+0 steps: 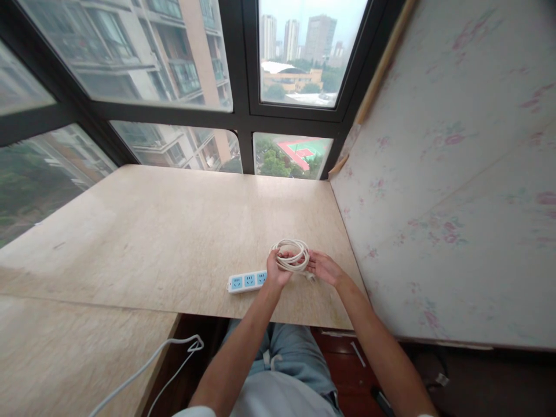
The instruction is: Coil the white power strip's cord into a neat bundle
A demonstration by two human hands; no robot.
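A white power cord (293, 241) is wound into a loose oval coil just above the tabletop. My left hand (278, 271) grips the coil's left side, its fingers reaching inside the loops. At the right side of the coil, the fingers of my right hand (326, 268) close on the loops, partly hidden by them. Below the coil, between my hands, is a pale plug (310, 278). Just left of my left wrist lies a white power strip (248, 281) with blue sockets; my forearm covers its right end.
The beige stone-patterned tabletop (182, 231) runs back to dark-framed windows (245, 110). A floral-papered wall (447, 191) borders it on the right. At lower left, a separate white cable (165, 344) crosses a lower counter (78, 353) and hangs over its edge.
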